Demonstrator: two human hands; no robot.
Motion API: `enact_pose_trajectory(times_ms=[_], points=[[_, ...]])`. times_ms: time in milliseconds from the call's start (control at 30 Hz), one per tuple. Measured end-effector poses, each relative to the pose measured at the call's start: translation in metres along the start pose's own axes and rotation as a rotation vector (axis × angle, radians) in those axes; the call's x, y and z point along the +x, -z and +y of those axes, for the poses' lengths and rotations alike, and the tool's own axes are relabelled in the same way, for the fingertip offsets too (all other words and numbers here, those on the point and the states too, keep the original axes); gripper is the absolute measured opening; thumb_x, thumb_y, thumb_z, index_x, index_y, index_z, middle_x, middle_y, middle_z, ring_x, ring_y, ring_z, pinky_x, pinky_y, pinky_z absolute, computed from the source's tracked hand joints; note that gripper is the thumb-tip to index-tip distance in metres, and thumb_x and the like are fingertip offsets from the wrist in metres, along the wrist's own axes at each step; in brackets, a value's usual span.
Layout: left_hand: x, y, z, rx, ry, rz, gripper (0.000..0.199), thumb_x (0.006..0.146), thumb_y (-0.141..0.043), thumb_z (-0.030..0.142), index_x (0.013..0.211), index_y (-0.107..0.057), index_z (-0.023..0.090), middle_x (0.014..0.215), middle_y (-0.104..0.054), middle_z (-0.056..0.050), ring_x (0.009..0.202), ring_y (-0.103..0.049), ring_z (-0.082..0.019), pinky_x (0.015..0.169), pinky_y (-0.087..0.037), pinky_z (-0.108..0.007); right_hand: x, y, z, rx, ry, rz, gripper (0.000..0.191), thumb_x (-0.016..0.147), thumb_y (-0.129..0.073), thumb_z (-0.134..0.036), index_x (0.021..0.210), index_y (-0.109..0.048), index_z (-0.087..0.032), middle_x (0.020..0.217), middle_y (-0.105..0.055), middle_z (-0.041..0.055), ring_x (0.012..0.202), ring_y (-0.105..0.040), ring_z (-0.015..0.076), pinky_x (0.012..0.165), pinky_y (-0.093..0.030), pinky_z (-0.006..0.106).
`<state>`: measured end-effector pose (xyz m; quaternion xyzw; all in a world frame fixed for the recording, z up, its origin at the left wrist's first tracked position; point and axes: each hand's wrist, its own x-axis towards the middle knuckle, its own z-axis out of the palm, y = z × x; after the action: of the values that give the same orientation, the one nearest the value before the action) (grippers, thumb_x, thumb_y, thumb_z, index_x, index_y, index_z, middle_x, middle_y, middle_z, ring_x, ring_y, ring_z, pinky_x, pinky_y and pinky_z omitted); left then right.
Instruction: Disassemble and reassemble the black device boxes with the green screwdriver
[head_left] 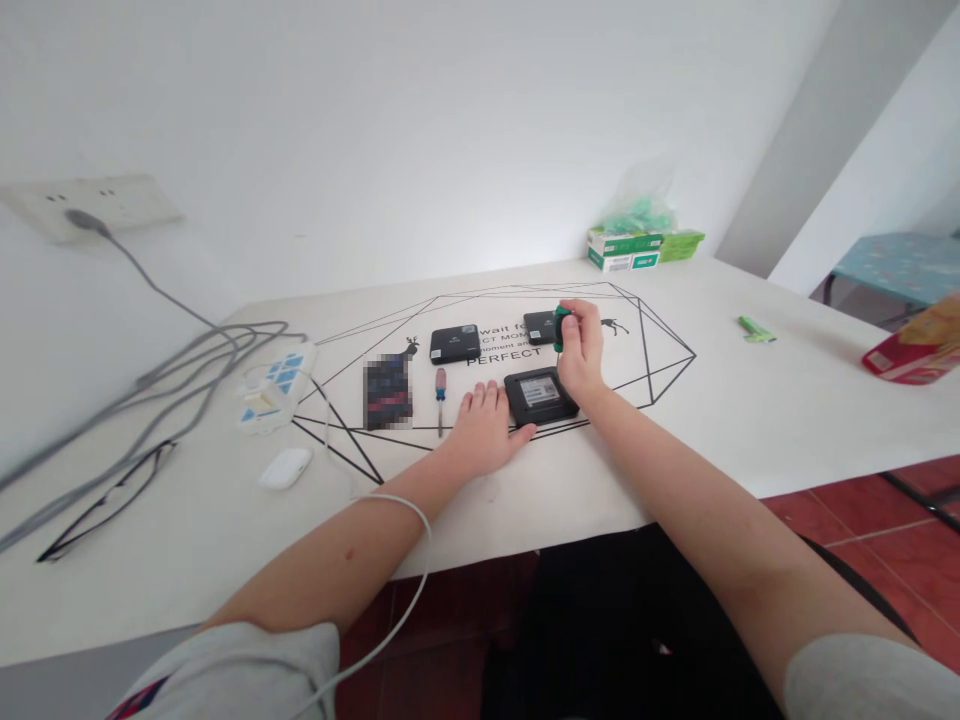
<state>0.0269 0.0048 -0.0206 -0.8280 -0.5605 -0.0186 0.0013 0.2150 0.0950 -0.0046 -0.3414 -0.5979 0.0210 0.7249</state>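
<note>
A black box with a label point(541, 393) lies flat near the middle of the table. My right hand point(580, 350) is closed around the green handle of a screwdriver point(561, 326), held upright over the box's right part. Flat on the table at the box's left edge rests my left hand point(486, 428), fingers spread, thumb toward its lower corner. Two more black boxes lie behind, one at left point(454, 344) and one point(538, 327) partly hidden by my right hand. A second screwdriver point(441, 400) lies left of my left hand.
A blurred dark item point(388, 392), a white case point(286, 468), a power strip point(279, 385), grey cables and glasses point(112, 500) lie left. Green-white boxes point(624, 250) stand at the back. A green item point(754, 329) and a red package point(911, 350) are right. A white cable crosses my left forearm.
</note>
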Motion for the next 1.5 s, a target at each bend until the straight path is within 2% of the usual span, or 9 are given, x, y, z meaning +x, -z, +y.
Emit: enact_pose_trajectory(times_ms=[167,267,433,633,767,1200,1300,1433,1500], points=[[-0.001,0.001,0.004,-0.009,0.019,0.029,0.087,0.104,-0.043,0.063,0.16,-0.038,-0.003,0.17,-0.033,-0.032,0.16,-0.029,-0.048,0.128,-0.024,-0.057,0.0,0.007,-0.002,-0.015,0.049,-0.079,0.031,0.111,-0.042,-0.046,0.121,-0.063,-0.026,0.112,-0.072,0.0084,0.106,-0.069,0.0235,0.097,-0.057,0.044],[-0.002,0.001,0.005,-0.011,0.026,0.033,0.085,0.103,-0.045,0.061,0.159,-0.039,-0.003,0.169,-0.035,-0.032,0.16,-0.03,-0.047,0.129,-0.024,-0.056,0.0,0.016,0.004,-0.033,0.078,-0.079,0.029,0.109,-0.048,-0.047,0.122,-0.062,-0.025,0.11,-0.068,0.0081,0.093,-0.067,0.0213,0.085,-0.058,0.041],[0.0,-0.002,0.008,-0.021,0.035,0.066,0.082,0.102,-0.046,0.061,0.159,-0.041,0.002,0.168,-0.039,-0.03,0.158,-0.033,-0.047,0.127,-0.027,-0.058,0.002,0.027,0.019,0.011,-0.015,-0.094,0.039,0.1,-0.063,-0.055,0.127,-0.06,-0.026,0.105,-0.061,0.006,0.082,-0.061,0.0181,0.073,-0.058,0.038],[0.0,-0.002,0.008,-0.013,0.045,0.057,0.085,0.102,-0.046,0.06,0.158,-0.04,-0.003,0.167,-0.037,-0.033,0.158,-0.032,-0.048,0.128,-0.025,-0.058,0.004,0.026,0.009,0.095,-0.077,-0.208,0.037,0.107,-0.049,-0.056,0.128,-0.063,-0.03,0.122,-0.069,0.0085,0.11,-0.068,0.0237,0.091,-0.063,0.044],[0.0,0.0,0.007,-0.004,0.029,0.057,0.084,0.102,-0.045,0.061,0.157,-0.042,-0.002,0.167,-0.039,-0.033,0.157,-0.035,-0.048,0.127,-0.027,-0.057,0.002,0.024,-0.002,0.135,-0.09,-0.267,0.034,0.108,-0.047,-0.052,0.13,-0.062,-0.031,0.12,-0.074,0.0071,0.108,-0.072,0.0239,0.091,-0.063,0.045],[-0.001,0.006,0.012,0.019,0.041,0.044,0.085,0.103,-0.045,0.06,0.157,-0.041,-0.005,0.167,-0.038,-0.033,0.156,-0.036,-0.048,0.126,-0.028,-0.055,-0.002,0.021,0.001,-0.033,-0.008,-0.195,0.046,0.099,-0.063,-0.057,0.135,-0.059,-0.029,0.106,-0.059,0.0057,0.084,-0.059,0.0197,0.075,-0.059,0.041],[-0.001,0.006,0.011,0.0,0.028,0.052,0.084,0.102,-0.044,0.06,0.157,-0.04,-0.003,0.167,-0.038,-0.033,0.156,-0.036,-0.048,0.125,-0.029,-0.057,-0.001,0.022,-0.006,-0.064,0.026,-0.192,0.043,0.1,-0.06,-0.058,0.13,-0.064,-0.029,0.107,-0.058,0.0065,0.091,-0.06,0.0215,0.08,-0.061,0.044],[-0.001,0.006,0.011,-0.019,0.03,0.046,0.084,0.102,-0.045,0.061,0.158,-0.04,-0.002,0.167,-0.037,-0.033,0.157,-0.034,-0.048,0.126,-0.028,-0.058,-0.002,0.021,-0.015,0.036,0.079,-0.229,0.039,0.109,-0.042,-0.051,0.134,-0.065,-0.031,0.123,-0.065,0.0094,0.119,-0.064,0.0254,0.107,-0.056,0.052],[-0.001,0.006,0.011,-0.025,0.031,0.048,0.085,0.101,-0.045,0.061,0.157,-0.041,-0.004,0.167,-0.037,-0.034,0.157,-0.034,-0.049,0.126,-0.027,-0.058,-0.003,0.02,-0.017,0.092,0.029,-0.275,0.04,0.111,-0.039,-0.049,0.139,-0.062,-0.032,0.127,-0.069,0.0089,0.117,-0.067,0.0247,0.107,-0.057,0.051]])
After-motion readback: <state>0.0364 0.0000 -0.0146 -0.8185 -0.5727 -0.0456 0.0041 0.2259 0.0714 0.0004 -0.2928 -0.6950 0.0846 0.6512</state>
